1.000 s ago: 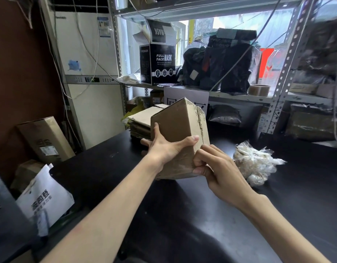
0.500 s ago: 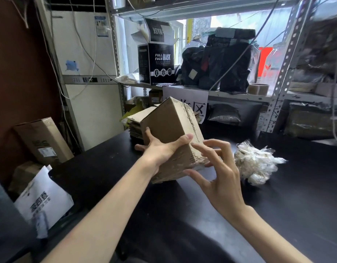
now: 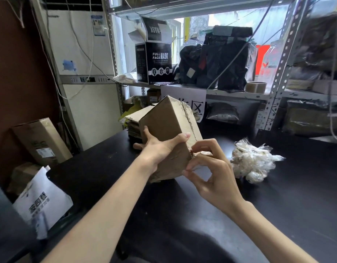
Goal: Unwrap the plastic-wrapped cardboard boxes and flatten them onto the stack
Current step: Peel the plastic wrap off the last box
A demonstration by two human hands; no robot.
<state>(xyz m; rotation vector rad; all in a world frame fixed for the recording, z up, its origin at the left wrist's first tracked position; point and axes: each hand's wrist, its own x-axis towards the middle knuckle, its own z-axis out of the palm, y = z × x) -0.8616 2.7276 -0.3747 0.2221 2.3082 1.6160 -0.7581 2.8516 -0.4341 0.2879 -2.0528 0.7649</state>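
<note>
**Cardboard box held tilted above the table, both hands on it**

We hold the cardboard box [image 3: 169, 124] up off the black table [image 3: 296, 202], tipped so one corner points upward. Our left hand [image 3: 160, 149] grips its near face from the left, thumb stretched across the front and fingers wrapped round the far side. Our right hand [image 3: 211, 175] is at the box's lower right edge. Its fingers are curled tight, with forefinger and thumb closing on the cardboard there in a narrow pinch; we cannot tell whether they catch a flap or a strip of tape. Just behind the box lies the stack [image 3: 133, 118] of flattened cardboard, at the table's far side. To the right, apart from our hands, a crumpled wad of clear plastic wrap [image 3: 253, 162] rests on the table. On the shelf [image 3: 230, 93] above stand a black mask carton [image 3: 156, 61] and a tape roll [image 3: 255, 87]
</note>
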